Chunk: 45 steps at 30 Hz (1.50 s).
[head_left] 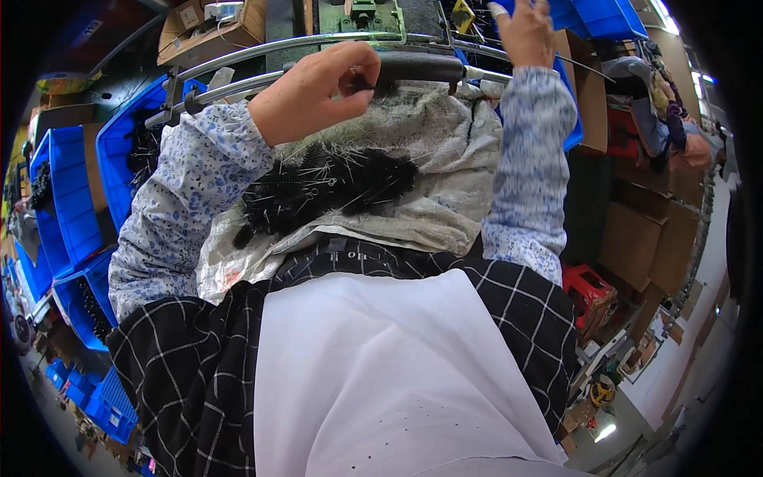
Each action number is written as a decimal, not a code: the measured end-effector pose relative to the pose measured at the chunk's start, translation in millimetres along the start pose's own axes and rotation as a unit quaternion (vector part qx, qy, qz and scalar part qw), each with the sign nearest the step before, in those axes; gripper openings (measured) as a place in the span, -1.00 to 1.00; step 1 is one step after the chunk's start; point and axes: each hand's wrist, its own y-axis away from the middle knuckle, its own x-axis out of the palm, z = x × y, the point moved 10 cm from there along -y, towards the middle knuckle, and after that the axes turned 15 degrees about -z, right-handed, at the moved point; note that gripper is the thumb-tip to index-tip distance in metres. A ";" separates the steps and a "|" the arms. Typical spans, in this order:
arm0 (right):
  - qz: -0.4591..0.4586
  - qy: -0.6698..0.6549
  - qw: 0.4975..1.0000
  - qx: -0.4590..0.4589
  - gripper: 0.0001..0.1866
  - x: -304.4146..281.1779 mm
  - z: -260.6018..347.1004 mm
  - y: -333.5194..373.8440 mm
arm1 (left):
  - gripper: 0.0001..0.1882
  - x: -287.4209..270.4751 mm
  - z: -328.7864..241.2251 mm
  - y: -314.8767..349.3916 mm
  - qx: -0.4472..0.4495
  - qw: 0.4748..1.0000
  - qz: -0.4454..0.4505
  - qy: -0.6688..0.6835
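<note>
My left hand is curled, thumb and fingers closing around a dark bristly tuft that looks like a small black wire brush. It hovers just in front of a black padded roller on a metal frame. Below lies a heap of small black brushes with thin wire stems, some ending in loops. The heap rests on a dirty white woven sack across my lap. My right hand reaches far out at the upper right, fingers stretched and partly cut off by the picture's edge. I see nothing in it.
Metal rails run across in front of me, below a green machine part. Blue bins stand at the left, another blue bin at the upper right. Cardboard boxes and a red crate are on the right. Another person sits further off.
</note>
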 end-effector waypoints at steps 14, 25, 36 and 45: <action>0.106 -0.011 0.994 0.011 -0.72 44.2 55.3 36.8 | -0.64 64.1 7.3 17.3 -0.037 0.984 0.081 -0.155; 0.120 0.003 0.992 -0.050 -0.71 89.9 61.4 41.1 | -0.67 163.2 44.4 69.0 0.039 0.929 0.262 -0.259; 0.089 -0.023 0.995 -0.041 -0.77 97.1 59.3 31.4 | -0.56 172.4 51.5 83.4 0.039 0.883 0.376 -0.277; 0.070 -0.006 0.997 -0.007 -0.57 99.1 30.2 54.3 | -0.50 169.8 68.0 96.2 0.017 0.851 0.431 -0.300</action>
